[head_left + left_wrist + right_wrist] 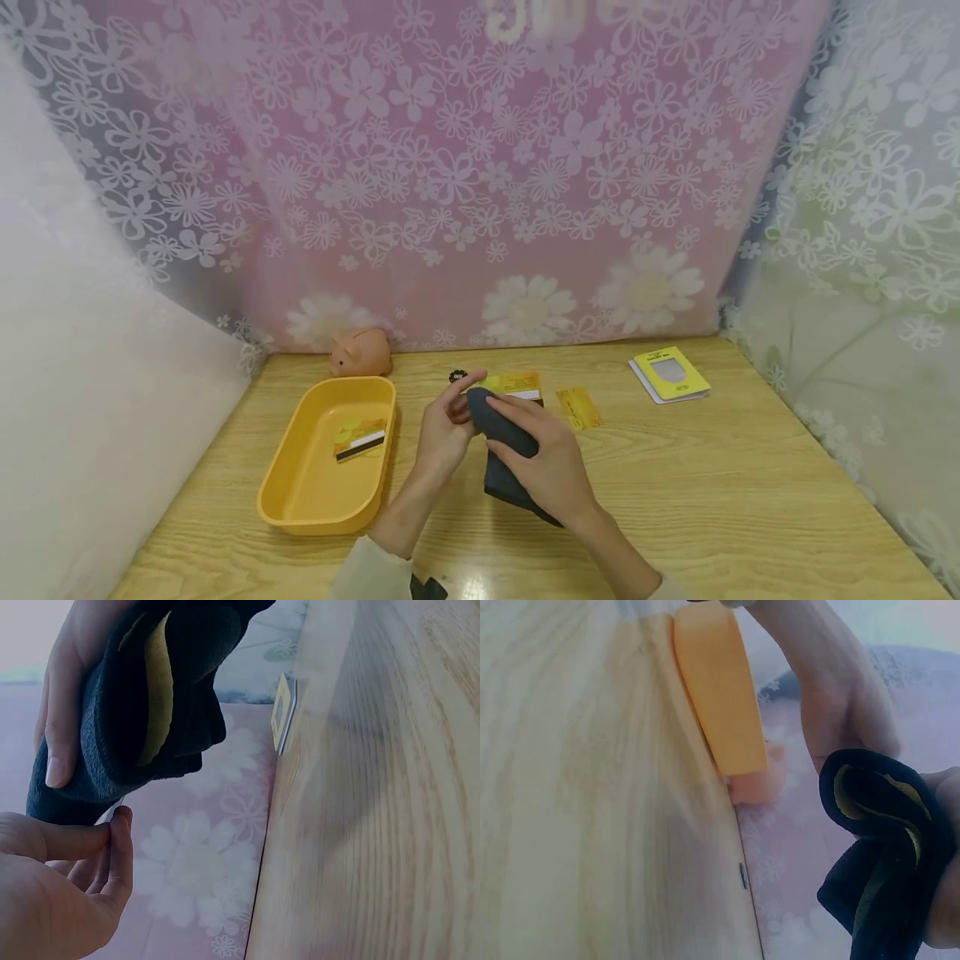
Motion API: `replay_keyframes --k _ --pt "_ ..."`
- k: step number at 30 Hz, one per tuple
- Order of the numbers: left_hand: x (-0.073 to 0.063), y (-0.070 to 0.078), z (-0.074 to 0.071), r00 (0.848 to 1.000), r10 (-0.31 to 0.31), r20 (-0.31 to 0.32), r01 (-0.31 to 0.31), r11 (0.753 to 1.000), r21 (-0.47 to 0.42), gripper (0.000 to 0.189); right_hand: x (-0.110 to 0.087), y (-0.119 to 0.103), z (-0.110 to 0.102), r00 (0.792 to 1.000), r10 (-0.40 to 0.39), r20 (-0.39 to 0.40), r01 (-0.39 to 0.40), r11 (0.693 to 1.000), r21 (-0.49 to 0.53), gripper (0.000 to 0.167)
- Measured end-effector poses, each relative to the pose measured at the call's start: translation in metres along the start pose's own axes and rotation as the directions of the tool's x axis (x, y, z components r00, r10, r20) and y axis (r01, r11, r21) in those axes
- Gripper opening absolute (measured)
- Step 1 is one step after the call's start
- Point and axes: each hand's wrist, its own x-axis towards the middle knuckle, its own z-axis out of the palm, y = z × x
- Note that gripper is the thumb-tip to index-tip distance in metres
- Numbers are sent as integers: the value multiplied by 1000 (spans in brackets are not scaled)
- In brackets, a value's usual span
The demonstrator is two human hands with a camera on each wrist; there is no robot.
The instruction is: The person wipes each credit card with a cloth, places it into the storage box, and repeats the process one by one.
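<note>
A dark blue, soft folded cloth piece with a yellowish inner edge is held in my right hand, its thumb and fingers wrapped round it. In the left wrist view the cloth shows its curved folds, tilted above the table. My left hand is close beside the cloth's upper end. In the left wrist view the left hand's thumb and fingertips meet just under the cloth. I cannot tell whether anything is between them.
A yellow tray with a card stands left. Behind it is a piggy bank. Beyond my hands lie a black round chip, a yellow card and another card. A yellow booklet lies back right.
</note>
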Motion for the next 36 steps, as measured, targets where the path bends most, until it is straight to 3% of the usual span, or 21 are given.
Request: replay_keyframes --k 9,16,29,36 --pt "-1 0 3 1000 6 4 -6 999 45 71 -2 -3 4 1000 2 6 -2 1000 -30 60" --pt "0 1 1 1000 -10 13 10 1000 4 58 0 3 -3 999 42 -24 -44 997 -67 59" --pt "3 2 -6 999 -35 -20 33 998 -62 60 9 25 -27 992 45 -122 -58 993 -106 60" --pt "4 3 -9 999 -49 -18 47 993 -110 61 11 39 -40 977 127 -172 -151 979 -138 56"
